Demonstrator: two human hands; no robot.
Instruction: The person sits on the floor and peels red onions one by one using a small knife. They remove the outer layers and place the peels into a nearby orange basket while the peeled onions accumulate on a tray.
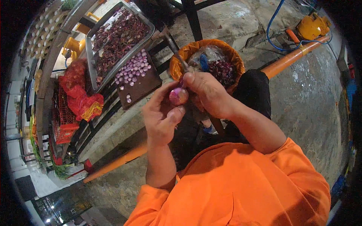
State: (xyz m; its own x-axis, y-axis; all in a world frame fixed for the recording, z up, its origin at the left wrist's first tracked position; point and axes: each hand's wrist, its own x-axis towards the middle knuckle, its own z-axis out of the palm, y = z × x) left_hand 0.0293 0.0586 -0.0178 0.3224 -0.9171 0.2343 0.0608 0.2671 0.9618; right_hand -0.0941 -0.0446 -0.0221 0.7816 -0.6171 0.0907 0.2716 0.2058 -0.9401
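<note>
Between the fingers of my left hand is a red shallot, its purple skin partly peeled back. My right hand grips a knife whose blade points up and away, slightly blurred. The right thumb and fingers touch the skin at the top of the shallot. Just beyond my hands stands a bin lined with an orange plastic bag, holding dark red peelings, clear plastic and a blue net. Peeled shallots lie on a brown board at the left.
A metal tray of unpeeled shallots sits beyond the board. Left of it, a red mesh sack rests over a red plastic crate. An orange pipe, a blue hose and a yellow motor are at the right.
</note>
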